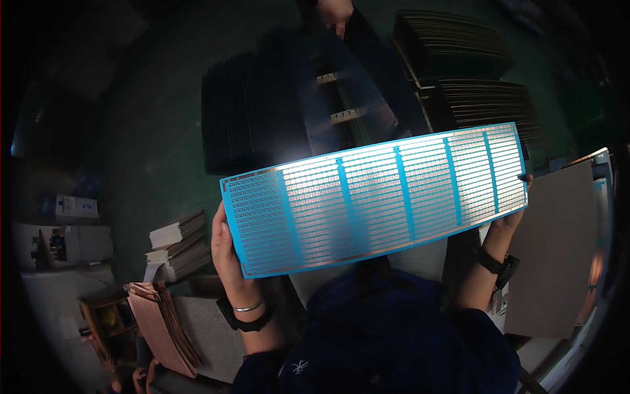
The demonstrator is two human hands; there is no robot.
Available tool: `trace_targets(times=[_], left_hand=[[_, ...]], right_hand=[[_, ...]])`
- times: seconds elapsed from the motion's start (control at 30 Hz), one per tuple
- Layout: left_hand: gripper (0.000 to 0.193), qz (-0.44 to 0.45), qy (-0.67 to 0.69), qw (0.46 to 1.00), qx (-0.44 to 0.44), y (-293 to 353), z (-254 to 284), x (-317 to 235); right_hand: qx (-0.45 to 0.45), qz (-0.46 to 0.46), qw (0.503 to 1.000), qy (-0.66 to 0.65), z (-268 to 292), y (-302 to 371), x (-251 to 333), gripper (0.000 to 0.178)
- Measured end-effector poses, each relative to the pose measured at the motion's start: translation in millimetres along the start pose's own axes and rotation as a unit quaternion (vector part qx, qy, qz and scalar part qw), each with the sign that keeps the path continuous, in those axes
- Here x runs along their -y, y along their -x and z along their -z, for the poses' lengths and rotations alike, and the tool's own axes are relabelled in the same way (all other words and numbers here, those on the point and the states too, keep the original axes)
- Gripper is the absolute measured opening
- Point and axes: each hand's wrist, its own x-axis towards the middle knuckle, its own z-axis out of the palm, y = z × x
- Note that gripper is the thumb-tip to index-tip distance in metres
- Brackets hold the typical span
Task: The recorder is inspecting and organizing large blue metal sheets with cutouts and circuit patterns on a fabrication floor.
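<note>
A long blue circuit board panel (403,190) with rows of shiny metallic pads spans the middle of the view, held up in front of me and tilted a little, its right end higher. At its left short edge, my left hand (226,246) grips it, fingers partly behind the panel. On the right, my right hand (512,217) holds the opposite short edge, with a dark tip showing at the rim near a finger. Bright light glares off the panel's upper part. A silver bangle and a dark band sit on my left wrist, a black watch on my right.
Dark racks of upright boards (239,118) stand beyond the panel, with stacked panels (485,102) at far right. A person's hand (336,12) shows at the top. Copper-coloured sheets (161,325) lean at lower left, below a paper stack (174,246). A large brown-grey board (554,253) stands at right.
</note>
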Motion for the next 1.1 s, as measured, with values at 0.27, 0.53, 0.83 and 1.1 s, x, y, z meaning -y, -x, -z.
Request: trace_targets(times=[0.27,0.53,0.83,1.1], left_hand=[[0.041,-0.016,0.003,0.999,-0.030,-5,11,2],[0.042,-0.024,-0.042,0.998,-0.041,-14,32,16],[0.045,-0.026,-0.054,0.998,-0.028,-19,31,15],[0.039,-0.024,-0.030,0.999,-0.004,-22,49,-1]], right_hand=[[0.017,0.031,0.999,0.019,-43,2,-9,0.029],[0.057,0.000,0.998,0.031,-56,2,-5,0.015],[0.086,0.002,0.995,0.058,-58,-3,-6,0.017],[0.115,-0.192,0.970,0.097,-82,-11,10,0.051]])
